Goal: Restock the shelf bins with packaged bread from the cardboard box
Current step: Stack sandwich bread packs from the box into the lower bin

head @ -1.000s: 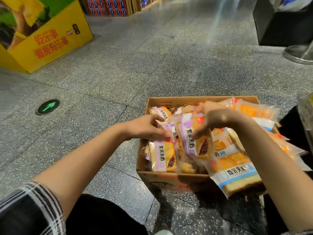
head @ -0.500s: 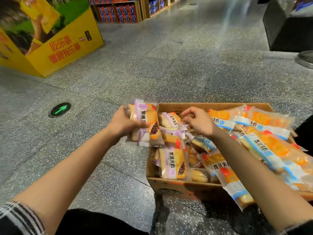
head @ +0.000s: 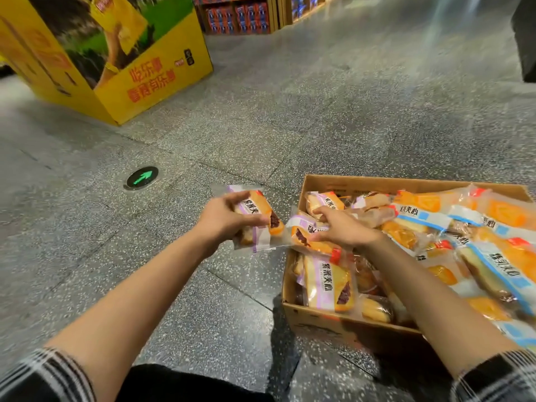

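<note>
Now the left hand [head: 223, 219] grips a purple-striped bread packet [head: 256, 219] over the floor [head: 319, 111], just left of the cardboard box [head: 342, 329]. Beside it, the right hand [head: 345, 230] pinches another packet [head: 307, 236] at the box's edge (more bread fills the box).

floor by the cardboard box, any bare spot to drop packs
Bare floor left of the cardboard box, out to the green arrow marker, and beyond the box's far wall. The box itself is crowded; blue-striped packs spill over its right rim.
</note>
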Motion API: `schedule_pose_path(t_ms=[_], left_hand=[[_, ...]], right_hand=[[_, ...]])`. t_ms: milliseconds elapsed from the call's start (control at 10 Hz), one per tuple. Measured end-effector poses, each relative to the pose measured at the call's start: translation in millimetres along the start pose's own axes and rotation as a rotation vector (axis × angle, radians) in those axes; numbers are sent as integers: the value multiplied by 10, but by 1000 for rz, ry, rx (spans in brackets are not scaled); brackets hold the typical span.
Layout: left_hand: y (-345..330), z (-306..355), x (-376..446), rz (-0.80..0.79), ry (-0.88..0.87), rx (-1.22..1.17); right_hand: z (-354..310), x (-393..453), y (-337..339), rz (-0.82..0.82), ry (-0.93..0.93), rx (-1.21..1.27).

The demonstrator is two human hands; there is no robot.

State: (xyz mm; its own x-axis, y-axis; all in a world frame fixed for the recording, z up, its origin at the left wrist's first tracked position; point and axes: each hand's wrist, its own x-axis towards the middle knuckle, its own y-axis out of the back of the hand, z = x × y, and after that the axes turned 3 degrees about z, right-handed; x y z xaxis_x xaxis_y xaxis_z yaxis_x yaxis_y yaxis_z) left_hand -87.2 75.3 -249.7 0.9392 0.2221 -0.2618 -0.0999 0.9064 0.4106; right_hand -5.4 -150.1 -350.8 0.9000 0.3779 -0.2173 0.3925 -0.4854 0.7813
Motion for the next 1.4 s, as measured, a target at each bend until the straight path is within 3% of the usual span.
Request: schedule_pose_path(t_ms=[200, 400, 500, 700, 800, 900, 1000, 1100, 1200, 1300, 1400], left_hand=[[-93, 59, 51, 54, -51, -38], [-461, 225, 164, 73, -119, -180], [-695, 325, 209, 66, -228, -190], [-1295, 682, 155, 45, -355, -246], [-1702, 794, 133, -10, -401, -322], [-2151, 938, 70, -46, -388, -376], [-2574, 1152, -58, -115, -320, -501], [-3021, 1297, -141, -192, -270, -635], [-3406, 1319, -196, -292, -249, -579], [-3639, 1360, -265, -360, -238, -528], [-3789, 1419, -329, -341, -221, -580]], right_hand=[[-120, -143, 211, 53, -68, -114], [-52, -399, 527, 92, 20, 461], [62, -594, 800, 229, -88, 638], [456, -1049, 1288, 701, -444, 809], [562, -1328, 1484, 983, -523, 730], [565, -1703, 1664, 1351, -512, 806], [629, -2050, 1825, 1555, -561, 962], [751, -2365, 1984, 1664, -583, 1095], [911, -2612, 2069, 1701, -567, 1331], [1027, -2759, 2097, 1718, -417, 1632], [1080, -2870, 2119, 1852, -319, 1788]])
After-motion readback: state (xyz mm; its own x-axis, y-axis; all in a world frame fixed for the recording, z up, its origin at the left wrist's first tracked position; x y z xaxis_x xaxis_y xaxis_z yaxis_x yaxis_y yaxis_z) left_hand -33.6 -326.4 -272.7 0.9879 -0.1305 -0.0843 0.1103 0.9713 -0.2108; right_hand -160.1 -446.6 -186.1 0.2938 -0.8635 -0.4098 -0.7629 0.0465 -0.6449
